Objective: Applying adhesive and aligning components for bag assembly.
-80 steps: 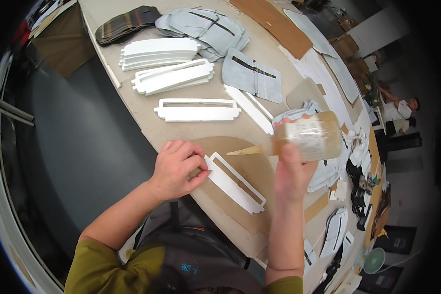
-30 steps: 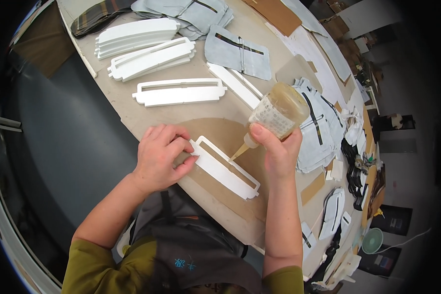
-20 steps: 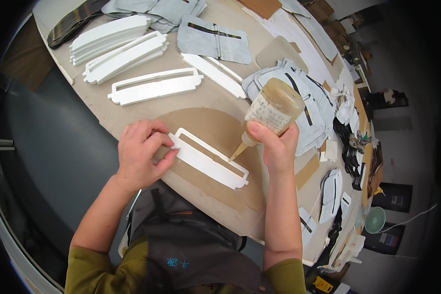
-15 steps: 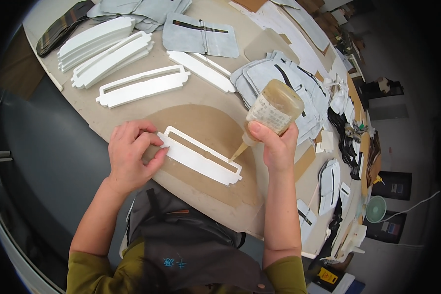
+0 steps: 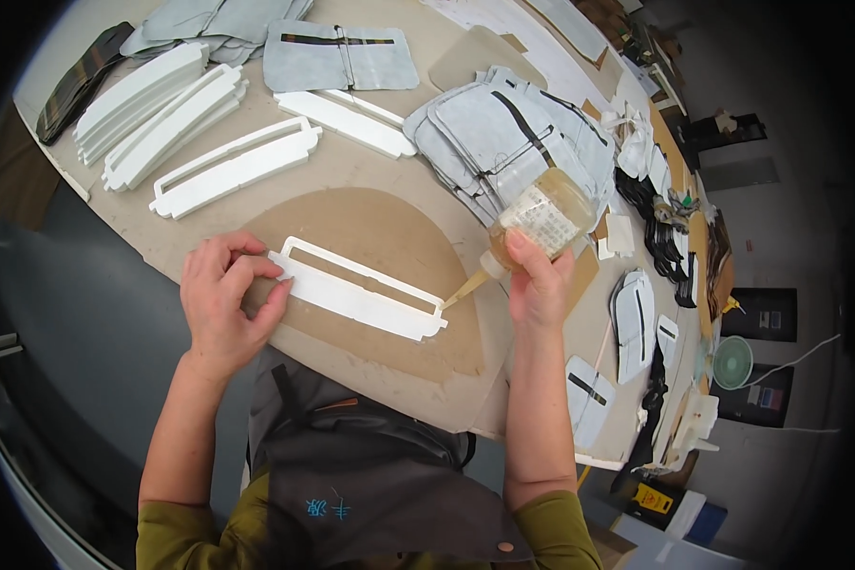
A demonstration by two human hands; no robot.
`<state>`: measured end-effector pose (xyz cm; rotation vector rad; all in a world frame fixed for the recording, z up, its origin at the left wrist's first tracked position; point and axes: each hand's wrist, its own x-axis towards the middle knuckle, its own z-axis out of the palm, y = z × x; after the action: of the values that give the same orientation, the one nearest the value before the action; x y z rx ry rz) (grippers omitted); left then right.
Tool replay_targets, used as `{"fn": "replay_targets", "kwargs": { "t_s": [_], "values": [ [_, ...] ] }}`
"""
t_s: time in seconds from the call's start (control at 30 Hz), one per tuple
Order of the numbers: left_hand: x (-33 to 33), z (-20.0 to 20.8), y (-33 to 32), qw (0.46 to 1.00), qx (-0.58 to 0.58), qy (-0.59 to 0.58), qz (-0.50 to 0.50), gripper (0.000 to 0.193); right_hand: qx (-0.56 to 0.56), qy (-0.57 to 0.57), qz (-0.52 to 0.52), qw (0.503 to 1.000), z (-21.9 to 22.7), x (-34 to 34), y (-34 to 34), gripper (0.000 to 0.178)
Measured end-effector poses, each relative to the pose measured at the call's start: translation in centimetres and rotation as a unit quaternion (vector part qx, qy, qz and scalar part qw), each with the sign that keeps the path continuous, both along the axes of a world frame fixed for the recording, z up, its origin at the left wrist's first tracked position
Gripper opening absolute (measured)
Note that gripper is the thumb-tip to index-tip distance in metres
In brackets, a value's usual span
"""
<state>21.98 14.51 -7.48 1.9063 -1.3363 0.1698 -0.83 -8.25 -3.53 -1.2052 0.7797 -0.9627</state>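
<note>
A white slotted strip [image 5: 356,302] lies on a brown rounded sheet [image 5: 389,223] near the table's front edge. My left hand [image 5: 228,299] pinches the strip's left end between thumb and fingers. In my right hand [image 5: 541,285] is a clear squeeze bottle [image 5: 551,214] of yellowish liquid, tilted with its narrow nozzle pointing down and left. The nozzle's tip meets the narrow right end of the strip's frame, beside the long slot. Whether liquid is coming out is too small to tell.
Beyond the strip lie another white slotted piece [image 5: 237,171], a stack of white pieces [image 5: 142,100] and grey fabric panels [image 5: 342,57]. A larger pile of grey panels [image 5: 503,133] sits behind the bottle. Black straps [image 5: 660,223] run along the right side.
The bottle's nozzle has moved from the strip's far rail round to its right end. My left hand keeps its hold on the strip. The whole view has shifted slightly.
</note>
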Motion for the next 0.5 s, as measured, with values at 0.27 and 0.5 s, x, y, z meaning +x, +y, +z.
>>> {"fn": "replay_targets", "kwargs": {
  "t_s": [0.27,0.5],
  "values": [
    [0.3,-0.1,0.4,1.0,-0.002,-0.005,0.003,0.022,0.175,-0.094,-0.034,0.979,-0.3,-1.1,0.2,0.06],
    [0.7,-0.4,0.5,0.999,-0.03,0.016,-0.033,0.015,0.222,-0.267,0.075,0.935,6.4,1.5,0.1,0.069]
  ]
}}
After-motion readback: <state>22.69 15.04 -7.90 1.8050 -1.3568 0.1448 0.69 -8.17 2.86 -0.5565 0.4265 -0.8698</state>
